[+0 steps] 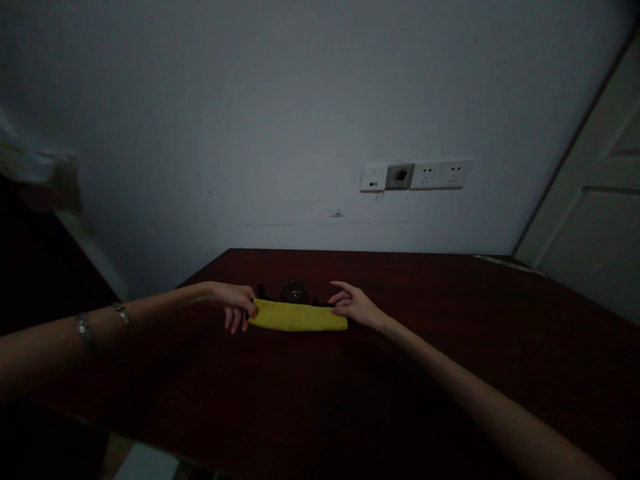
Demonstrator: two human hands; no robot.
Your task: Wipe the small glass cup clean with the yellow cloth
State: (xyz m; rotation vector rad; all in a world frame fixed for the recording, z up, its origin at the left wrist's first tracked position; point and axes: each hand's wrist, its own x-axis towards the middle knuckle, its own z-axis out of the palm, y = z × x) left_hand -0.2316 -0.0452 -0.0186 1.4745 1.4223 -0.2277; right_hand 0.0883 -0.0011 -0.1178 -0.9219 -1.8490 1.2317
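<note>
A flat yellow cloth pouch (299,317) with a dark upper edge is stretched between my two hands, just above or on the dark red table. My left hand (236,303) pinches its left end between thumb and fingers. At the right end, my right hand (356,307) grips the upper corner, its index finger extended. Right behind the pouch stands a round glass dish (293,291), its lower part hidden by the yellow cloth. A small dark object (261,291) shows beside the dish, too dim to make out.
The dark red tabletop (425,367) runs back to a pale wall with sockets (440,175). A thin strip (507,265) lies at the far right edge, near a white door (595,193). At the left is a plastic bag (43,173); a white object (147,463) sits below the table's front edge.
</note>
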